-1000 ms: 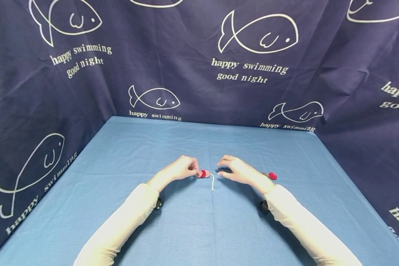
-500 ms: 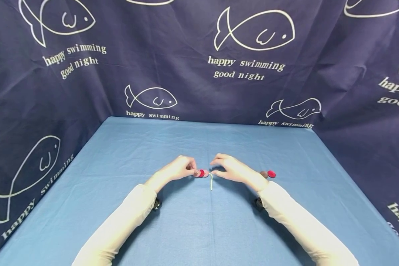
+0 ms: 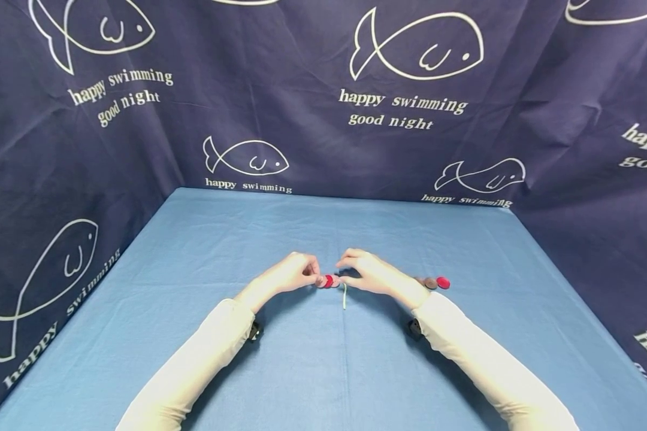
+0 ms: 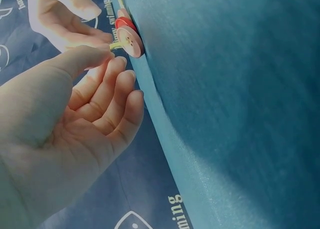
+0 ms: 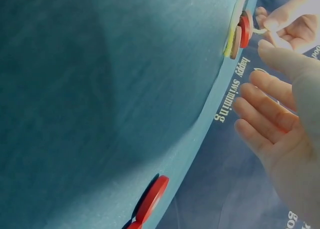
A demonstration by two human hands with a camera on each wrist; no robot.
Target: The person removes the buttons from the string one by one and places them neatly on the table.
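Note:
My left hand (image 3: 296, 272) pinches a yellow-green cord (image 4: 116, 46) between thumb and forefinger, close beside a short row of buttons strung on it. In the left wrist view a pink button (image 4: 131, 42) with small holes faces me, a red button (image 4: 125, 23) sits against it, and another pink one is partly hidden behind. The cord's other end (image 3: 344, 297) trails over the cloth toward me. My right hand (image 3: 372, 274) is at the far side of the row, fingers relaxed and thumb apart from them. Its thumb tip is near the pink button (image 5: 235, 43) there.
Right of my right wrist, a brown button (image 3: 430, 283) and a red button (image 3: 443, 282) lie on the blue tablecloth (image 3: 302, 371); something brown beside them is partly hidden by the wrist. A dark blue curtain (image 3: 313, 120) with fish drawings stands behind and at both sides.
My right hand has moved left, up to the row of buttons, uncovering the loose brown button beside its wrist. My left hand has kept its pinch and hardly moved.

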